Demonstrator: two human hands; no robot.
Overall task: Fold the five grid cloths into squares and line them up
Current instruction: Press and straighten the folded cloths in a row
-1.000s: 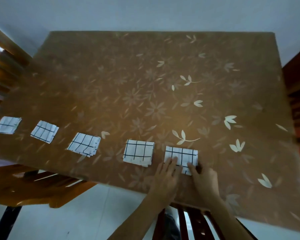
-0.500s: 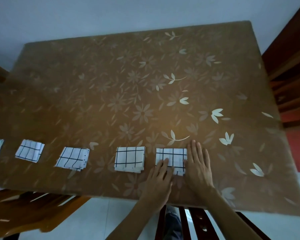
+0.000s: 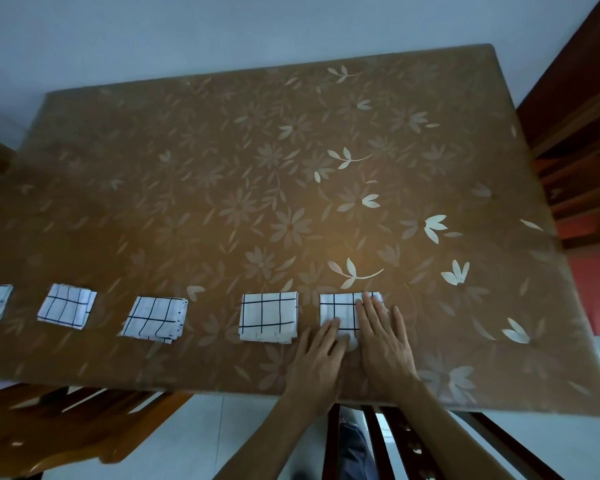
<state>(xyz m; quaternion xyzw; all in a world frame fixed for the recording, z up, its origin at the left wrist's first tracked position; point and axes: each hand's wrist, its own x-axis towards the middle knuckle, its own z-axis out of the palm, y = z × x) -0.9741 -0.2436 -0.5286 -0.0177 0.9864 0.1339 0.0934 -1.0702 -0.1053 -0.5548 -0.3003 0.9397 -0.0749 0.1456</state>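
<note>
I am pressing my left hand (image 3: 317, 355) and right hand (image 3: 383, 336), fingers straight and flat, on the last grid cloth (image 3: 338, 311) near the bench's (image 3: 291, 168) front edge. It is lying square to that edge, showing no long axis. Four folded cloths (image 3: 269, 317) are sitting in line leftward, some slightly skewed, so I judge only smoothing is remaining.

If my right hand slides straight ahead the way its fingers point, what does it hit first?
Probably nothing: past the folded cloth under the right hand, only bare flowered table lies ahead, up to its far edge.
</note>
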